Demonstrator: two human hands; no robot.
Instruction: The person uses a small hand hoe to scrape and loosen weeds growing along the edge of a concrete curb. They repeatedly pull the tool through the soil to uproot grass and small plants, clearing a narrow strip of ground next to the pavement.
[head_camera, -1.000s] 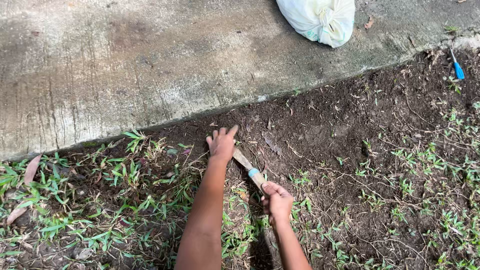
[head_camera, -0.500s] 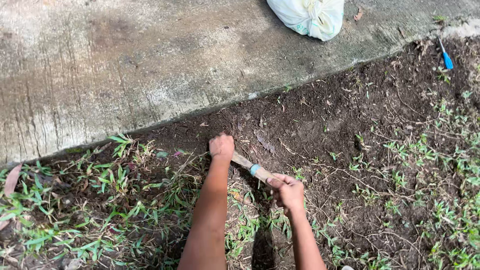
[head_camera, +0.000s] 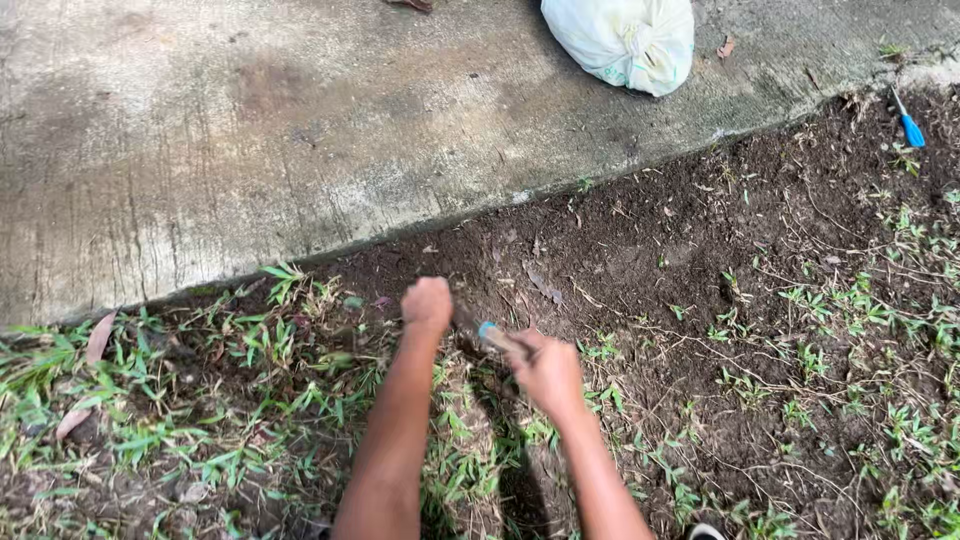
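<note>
My left hand (head_camera: 427, 305) is closed into a fist, pressed on the dark soil (head_camera: 640, 260) where the bare patch meets the grass (head_camera: 250, 350). Whether it grips any weeds is hidden under the fingers. Just right of it, my right hand (head_camera: 545, 372) is shut on a small hand tool (head_camera: 492, 335) with a wooden handle and a blue band. The tool points up-left toward my left fist, and its working end is hidden in the soil between the two hands.
A concrete slab (head_camera: 300, 130) fills the top, its edge running diagonally above the soil. A tied white bag (head_camera: 625, 40) sits on it at the top right. A blue-handled tool (head_camera: 910, 128) lies at the far right. Grass and weeds spread left and right.
My left hand went from spread fingers on the soil to a closed fist. The right hand with the tool has shifted right and slightly down. The view has moved a little.
</note>
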